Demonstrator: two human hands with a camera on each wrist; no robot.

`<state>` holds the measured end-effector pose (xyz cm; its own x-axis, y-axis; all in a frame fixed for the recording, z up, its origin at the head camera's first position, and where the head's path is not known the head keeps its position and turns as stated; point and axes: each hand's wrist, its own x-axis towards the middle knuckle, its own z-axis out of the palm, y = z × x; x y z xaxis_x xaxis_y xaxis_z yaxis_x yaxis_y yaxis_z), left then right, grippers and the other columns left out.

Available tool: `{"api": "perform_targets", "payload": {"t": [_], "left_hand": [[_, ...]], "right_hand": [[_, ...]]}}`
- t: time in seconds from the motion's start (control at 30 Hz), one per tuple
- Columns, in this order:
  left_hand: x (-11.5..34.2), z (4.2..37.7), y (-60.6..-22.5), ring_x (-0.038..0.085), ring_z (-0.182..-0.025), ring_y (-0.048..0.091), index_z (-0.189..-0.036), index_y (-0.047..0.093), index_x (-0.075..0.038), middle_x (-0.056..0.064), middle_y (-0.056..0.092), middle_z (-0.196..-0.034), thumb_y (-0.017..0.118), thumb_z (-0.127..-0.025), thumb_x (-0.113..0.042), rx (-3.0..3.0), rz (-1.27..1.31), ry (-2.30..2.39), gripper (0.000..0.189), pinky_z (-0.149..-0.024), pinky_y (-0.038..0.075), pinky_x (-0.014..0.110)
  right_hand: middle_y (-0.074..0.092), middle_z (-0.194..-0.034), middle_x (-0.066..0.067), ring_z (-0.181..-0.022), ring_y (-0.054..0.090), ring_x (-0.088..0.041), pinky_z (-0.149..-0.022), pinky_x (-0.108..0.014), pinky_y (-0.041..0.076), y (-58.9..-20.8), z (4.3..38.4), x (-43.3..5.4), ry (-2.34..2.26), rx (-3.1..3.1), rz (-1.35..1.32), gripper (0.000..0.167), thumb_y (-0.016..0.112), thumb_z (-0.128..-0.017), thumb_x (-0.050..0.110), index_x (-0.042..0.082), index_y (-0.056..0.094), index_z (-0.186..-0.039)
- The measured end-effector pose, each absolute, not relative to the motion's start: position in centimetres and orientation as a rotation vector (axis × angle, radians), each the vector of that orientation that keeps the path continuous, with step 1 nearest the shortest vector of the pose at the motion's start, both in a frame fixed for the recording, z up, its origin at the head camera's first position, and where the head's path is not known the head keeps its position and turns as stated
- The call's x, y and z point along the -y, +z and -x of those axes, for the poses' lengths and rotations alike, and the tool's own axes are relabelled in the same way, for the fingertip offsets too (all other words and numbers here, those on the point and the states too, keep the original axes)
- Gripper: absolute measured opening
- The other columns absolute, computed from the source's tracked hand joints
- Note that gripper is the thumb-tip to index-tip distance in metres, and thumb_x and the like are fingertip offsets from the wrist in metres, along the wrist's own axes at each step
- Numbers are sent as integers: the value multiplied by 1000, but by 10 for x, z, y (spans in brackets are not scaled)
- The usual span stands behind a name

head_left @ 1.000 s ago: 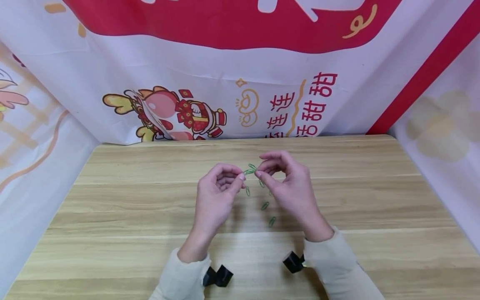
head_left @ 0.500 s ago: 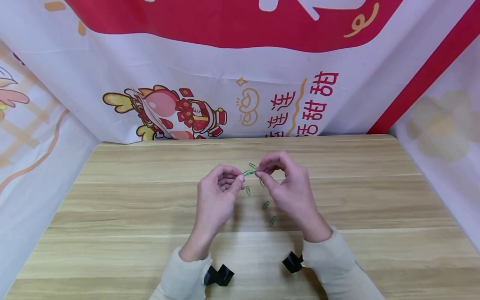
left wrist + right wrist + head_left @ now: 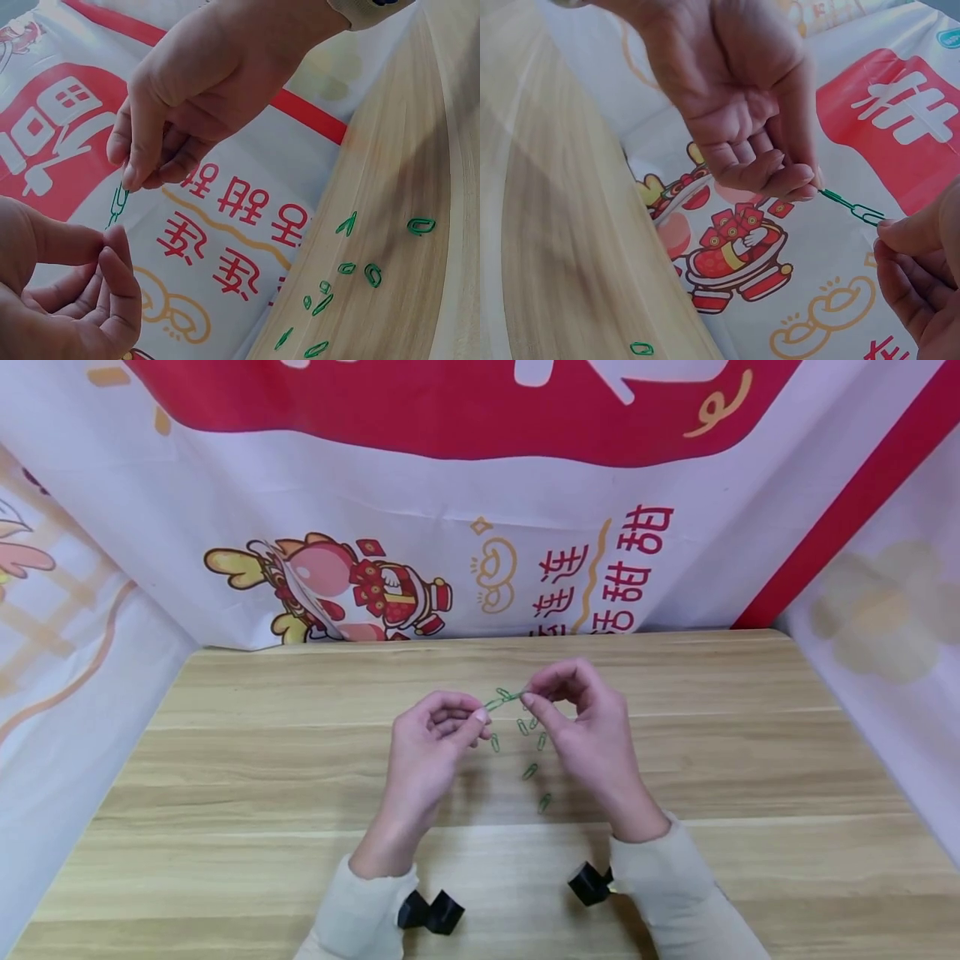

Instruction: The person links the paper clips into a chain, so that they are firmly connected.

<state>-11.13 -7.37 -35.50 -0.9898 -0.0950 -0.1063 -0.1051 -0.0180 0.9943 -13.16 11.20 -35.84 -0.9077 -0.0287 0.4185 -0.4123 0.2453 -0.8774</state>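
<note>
Two green paper clips (image 3: 853,206), hooked end to end, stretch between my hands above the table. My left hand (image 3: 429,752) pinches one end between thumb and index finger, its other fingers curled below. The far end is pinched by my right hand (image 3: 588,739), also with thumb and index finger. In the left wrist view the linked clips (image 3: 118,201) run up from the left fingertips to the right ones. Where each clip enters the fingers is hidden.
Several loose green paper clips lie on the wooden table (image 3: 262,793) under and between the hands, among them one clip (image 3: 544,803) nearest the front and another clip (image 3: 495,742) by the left fingers. A printed cloth (image 3: 420,485) hangs behind the table.
My right hand has drawn slightly right and up, and the linked clips now span a wider gap. Loose clips formerly covered by the right hand show again. The left hand has barely moved.
</note>
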Motion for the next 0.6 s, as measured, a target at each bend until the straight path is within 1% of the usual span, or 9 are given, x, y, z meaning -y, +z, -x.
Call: {"api": "perform_targets", "payload": {"t": [0.03,0.1,0.23,0.47,0.53,0.6], "left_hand": [[74,112,-355,33,-99,75,-113,73,-4,12,76,-104,74,-97,0,-2177,223,2228,16,-84,64,29],[74,113,-355,31,-98,76,-113,73,-5,11,76,-104,75,-98,-1,-2151,222,2228,15,-84,65,31],[76,114,-356,24,-92,77,-112,73,-5,11,77,-102,76,-97,-1,-2121,215,2228,16,-84,65,31],[79,115,-361,20,-85,78,-110,72,-3,14,79,-100,76,-96,2,-2104,208,2183,15,-82,66,31],[79,115,-361,23,-89,78,-111,73,-4,15,79,-104,77,-96,1,-2126,204,2159,17,-84,66,32],[79,116,-361,23,-96,78,-115,74,-7,13,78,-111,78,-96,-3,-2174,188,2120,21,-87,65,32]], "right_hand": [[75,-102,-8,-92,68,-17,-84,-22,59,-358,132,-113,1721,2203,-401,23,78,-92,-7,2,67,-109],[75,-102,-8,-92,69,-17,-83,-22,60,-357,132,-114,1737,2200,-397,23,79,-92,-7,2,67,-109],[75,-102,-8,-91,69,-16,-83,-22,60,-356,131,-115,1725,2199,-423,24,79,-92,-7,2,68,-111],[76,-100,-9,-90,69,-15,-84,-23,60,-358,132,-116,1672,2222,-493,21,79,-92,-6,2,70,-109],[77,-99,-7,-89,69,-15,-83,-24,60,-358,132,-116,1645,2247,-497,20,80,-92,-5,4,72,-108],[77,-99,-5,-89,69,-15,-83,-24,60,-358,133,-117,1606,2277,-494,19,81,-92,-3,6,73,-107]]}}
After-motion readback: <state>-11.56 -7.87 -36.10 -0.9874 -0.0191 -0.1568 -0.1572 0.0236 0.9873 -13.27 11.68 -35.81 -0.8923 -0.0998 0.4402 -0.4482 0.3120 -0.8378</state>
